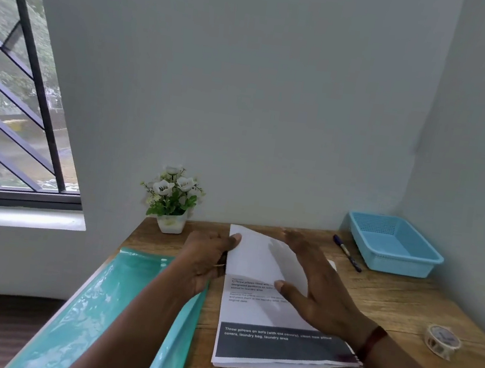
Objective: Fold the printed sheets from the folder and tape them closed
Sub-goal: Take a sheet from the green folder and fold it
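Blue basket [399, 265], pen [347, 253], tape roll [443, 341] right of sheets [257, 256]; teal folder [91, 312] left.

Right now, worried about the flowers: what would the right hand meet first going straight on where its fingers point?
Probably the back wall; the right hand aims to one side of the flower pot, though depth is unclear.

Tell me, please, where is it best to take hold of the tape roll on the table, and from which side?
Pinch the tape roll across its outer rim, thumb on one side and fingers opposite, coming down from above with the right hand. It seems to lie nearly flat on the table, apart from the sheets, so the rim is free all around.
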Action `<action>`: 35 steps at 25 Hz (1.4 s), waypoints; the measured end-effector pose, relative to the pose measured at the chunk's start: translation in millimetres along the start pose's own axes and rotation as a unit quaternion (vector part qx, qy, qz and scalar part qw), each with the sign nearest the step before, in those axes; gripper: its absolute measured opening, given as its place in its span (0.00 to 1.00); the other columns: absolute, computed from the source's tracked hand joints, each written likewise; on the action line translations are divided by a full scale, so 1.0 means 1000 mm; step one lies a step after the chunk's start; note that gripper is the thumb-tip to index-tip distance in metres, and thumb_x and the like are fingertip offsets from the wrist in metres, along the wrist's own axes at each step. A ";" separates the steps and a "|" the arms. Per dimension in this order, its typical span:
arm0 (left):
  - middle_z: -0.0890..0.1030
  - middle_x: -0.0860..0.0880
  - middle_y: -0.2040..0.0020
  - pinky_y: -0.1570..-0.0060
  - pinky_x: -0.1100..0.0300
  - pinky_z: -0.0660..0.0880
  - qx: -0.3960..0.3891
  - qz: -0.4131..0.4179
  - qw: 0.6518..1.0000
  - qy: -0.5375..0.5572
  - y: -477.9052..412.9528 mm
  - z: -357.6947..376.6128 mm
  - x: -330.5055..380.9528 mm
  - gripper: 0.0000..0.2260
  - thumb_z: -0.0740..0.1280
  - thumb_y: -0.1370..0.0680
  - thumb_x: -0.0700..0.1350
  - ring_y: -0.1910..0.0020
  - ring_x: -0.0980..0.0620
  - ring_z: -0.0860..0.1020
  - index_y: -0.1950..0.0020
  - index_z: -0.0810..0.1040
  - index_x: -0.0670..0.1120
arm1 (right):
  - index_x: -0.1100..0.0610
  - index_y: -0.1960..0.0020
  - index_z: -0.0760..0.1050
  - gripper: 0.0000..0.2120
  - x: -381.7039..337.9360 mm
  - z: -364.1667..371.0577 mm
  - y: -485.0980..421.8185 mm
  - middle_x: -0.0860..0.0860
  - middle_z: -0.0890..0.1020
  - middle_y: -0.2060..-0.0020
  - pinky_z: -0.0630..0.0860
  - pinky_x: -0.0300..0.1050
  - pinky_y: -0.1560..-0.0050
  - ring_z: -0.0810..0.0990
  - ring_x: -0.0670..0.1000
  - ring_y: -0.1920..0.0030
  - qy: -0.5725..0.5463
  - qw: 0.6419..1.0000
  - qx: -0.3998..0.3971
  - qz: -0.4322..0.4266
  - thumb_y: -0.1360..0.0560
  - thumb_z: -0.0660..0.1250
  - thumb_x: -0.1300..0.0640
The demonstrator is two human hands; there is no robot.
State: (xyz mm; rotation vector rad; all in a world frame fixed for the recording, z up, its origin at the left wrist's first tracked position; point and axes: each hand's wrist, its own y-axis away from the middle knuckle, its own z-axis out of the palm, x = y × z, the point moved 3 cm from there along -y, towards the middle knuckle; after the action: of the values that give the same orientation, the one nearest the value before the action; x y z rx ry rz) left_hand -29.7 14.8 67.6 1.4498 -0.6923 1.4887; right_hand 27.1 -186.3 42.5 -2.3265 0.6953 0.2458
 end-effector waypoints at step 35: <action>0.45 0.51 0.19 0.25 0.45 0.40 -0.104 0.245 0.629 -0.731 -0.035 0.019 -0.109 0.24 0.46 0.16 0.54 0.21 0.48 0.41 0.20 0.45 0.53 | 0.51 0.21 0.37 0.39 0.034 0.078 0.016 0.49 0.37 0.22 0.33 0.56 0.25 0.34 0.48 0.23 0.187 0.924 -0.319 0.095 0.27 0.31 0.32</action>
State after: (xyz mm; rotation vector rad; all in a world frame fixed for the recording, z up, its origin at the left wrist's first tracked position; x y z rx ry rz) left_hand -2.0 -11.6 -42.1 2.1889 -2.2629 0.1036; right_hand 48.3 -158.6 -36.9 -2.9711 1.1718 0.1227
